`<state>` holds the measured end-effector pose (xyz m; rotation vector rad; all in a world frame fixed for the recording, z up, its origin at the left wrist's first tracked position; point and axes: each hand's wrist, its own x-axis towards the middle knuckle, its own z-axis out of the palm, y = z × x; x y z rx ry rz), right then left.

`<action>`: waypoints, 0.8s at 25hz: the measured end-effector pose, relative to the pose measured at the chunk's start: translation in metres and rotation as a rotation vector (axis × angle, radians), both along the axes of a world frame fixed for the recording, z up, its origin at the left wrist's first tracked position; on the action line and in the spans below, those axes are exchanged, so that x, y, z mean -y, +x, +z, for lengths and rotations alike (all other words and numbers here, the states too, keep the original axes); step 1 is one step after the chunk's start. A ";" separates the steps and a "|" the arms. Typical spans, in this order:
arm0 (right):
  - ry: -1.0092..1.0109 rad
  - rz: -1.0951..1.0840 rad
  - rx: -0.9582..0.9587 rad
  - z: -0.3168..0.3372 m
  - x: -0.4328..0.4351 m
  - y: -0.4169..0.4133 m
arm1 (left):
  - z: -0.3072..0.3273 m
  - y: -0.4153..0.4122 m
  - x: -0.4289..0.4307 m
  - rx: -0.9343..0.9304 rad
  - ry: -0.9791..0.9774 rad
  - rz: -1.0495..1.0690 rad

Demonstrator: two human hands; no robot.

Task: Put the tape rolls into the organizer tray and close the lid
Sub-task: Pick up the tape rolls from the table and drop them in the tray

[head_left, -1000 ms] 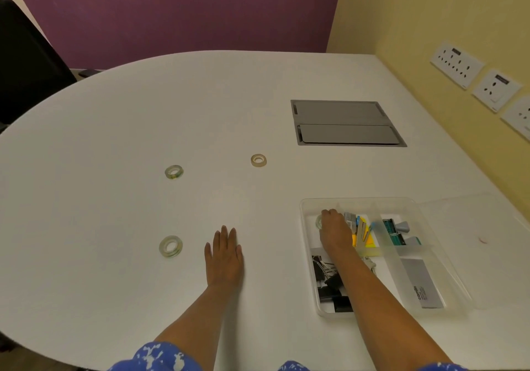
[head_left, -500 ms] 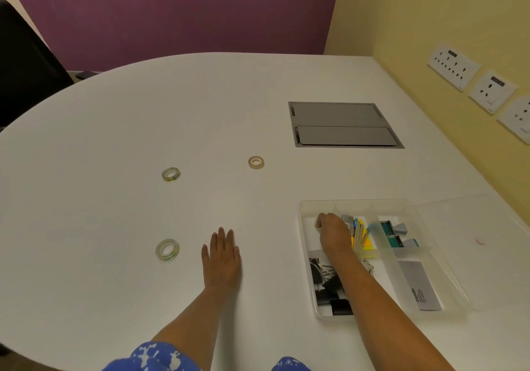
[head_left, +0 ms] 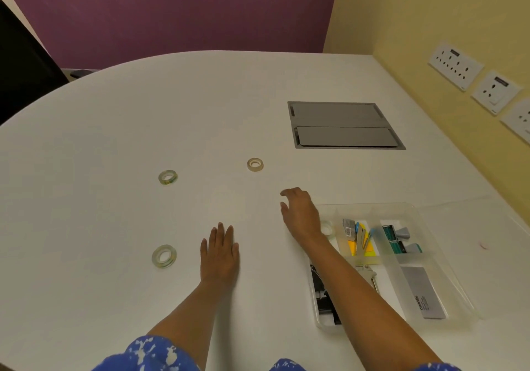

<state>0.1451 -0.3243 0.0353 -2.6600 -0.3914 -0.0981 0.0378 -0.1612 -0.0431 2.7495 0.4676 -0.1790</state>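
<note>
Three tape rolls lie loose on the white table: a beige one [head_left: 255, 164] at mid-table, a greenish clear one [head_left: 167, 177] to its left, and a clear one [head_left: 164, 256] near my left hand. A further clear roll [head_left: 327, 228] sits in the top-left compartment of the transparent organizer tray [head_left: 424, 215], partly hidden by my right wrist. My right hand [head_left: 299, 213] hovers left of the tray with its fingers apart, holding nothing. My left hand [head_left: 219, 253] rests flat on the table. The clear lid [head_left: 487, 227] lies open to the tray's right.
The tray also holds binder clips, sticky flags, staples and a grey card. A grey cable hatch [head_left: 344, 125] is set into the table behind it. A yellow wall with sockets [head_left: 454, 65] runs along the right. A dark chair [head_left: 20, 69] stands at far left.
My right hand has let go of a clear roll in the tray's top-left compartment and moved out of the tray, up and left over the table. My left hand has stayed put.
</note>
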 end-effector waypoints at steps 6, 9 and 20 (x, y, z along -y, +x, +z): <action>-0.131 0.096 -0.077 -0.011 -0.035 0.039 | -0.005 0.029 -0.014 0.036 -0.011 -0.012; -0.153 0.109 -0.107 -0.018 -0.051 0.068 | -0.012 0.048 -0.023 0.066 0.005 -0.020; -0.231 0.092 -0.188 -0.041 -0.103 0.152 | -0.033 0.125 -0.050 0.140 0.070 -0.045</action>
